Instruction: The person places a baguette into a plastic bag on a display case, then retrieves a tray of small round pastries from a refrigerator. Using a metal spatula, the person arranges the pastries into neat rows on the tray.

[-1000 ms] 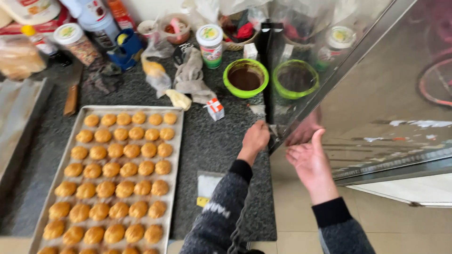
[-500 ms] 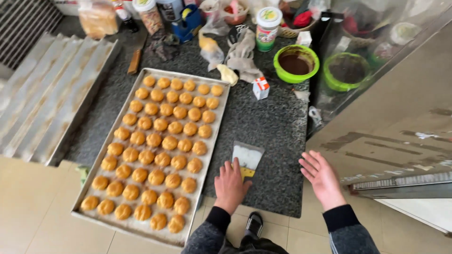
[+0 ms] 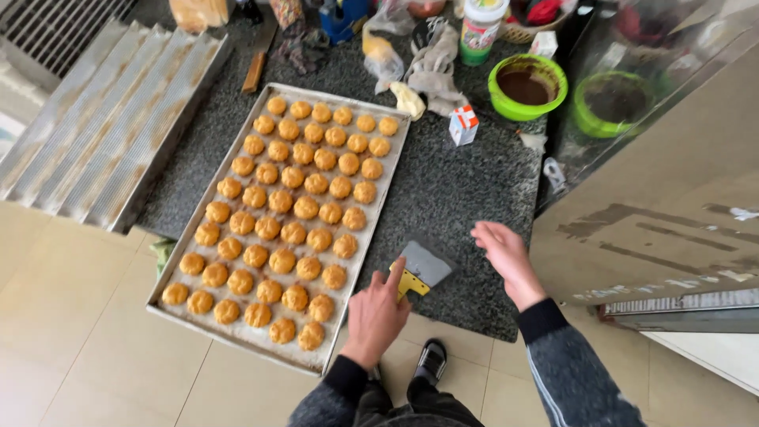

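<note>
While low over the dark speckled desk, left hand touching the yellow handle of a flat metal scraper just beside the tray of golden cookies, grip unclear; right hand open, empty, near the scraper.

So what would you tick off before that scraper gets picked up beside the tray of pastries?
1. Left hand on the scraper: ok, fingertips touch its yellow handle.
2. Firm grip on it: not ok, hand lies open on top.
3. Right hand free: ok, open, holding nothing, above the granite counter.
4. Baking tray seated: not ok, its near corner overhangs the counter edge.
5. Pastries in tidy rows: ok.
6. Scraper blade clean: cannot tell.
</note>
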